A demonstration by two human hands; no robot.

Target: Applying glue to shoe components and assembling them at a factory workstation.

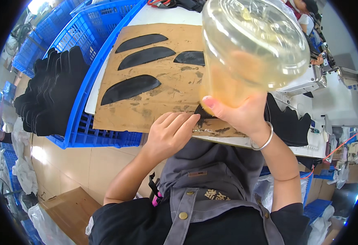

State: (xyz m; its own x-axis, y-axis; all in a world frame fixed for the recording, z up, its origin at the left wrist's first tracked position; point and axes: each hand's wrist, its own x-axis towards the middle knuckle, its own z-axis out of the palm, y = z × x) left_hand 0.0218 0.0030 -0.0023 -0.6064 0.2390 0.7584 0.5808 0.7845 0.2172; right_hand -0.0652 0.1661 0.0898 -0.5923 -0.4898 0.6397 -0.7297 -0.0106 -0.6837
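Note:
My right hand (246, 116) is wrapped round a large clear plastic bottle (254, 49) with yellowish contents, held tilted over the right part of a stained cardboard sheet (175, 94). My left hand (170, 132) is at the sheet's near edge, fingers together, its fingertips on a small black piece (203, 112). The bottle and my right hand cover most of that piece. Farther left on the cardboard lie several black half-moon pieces, among them a near one (130, 89), a middle one (146, 57) and one partly behind the bottle (190, 58).
At the left stands a blue plastic crate (70, 122) with a stack of black glove-shaped pieces (52, 90). More black glove-shaped pieces (287, 122) lie right of the bottle, near a sewing machine (307, 81). A person (303, 18) is at the far right. A cardboard box (70, 214) is on the floor.

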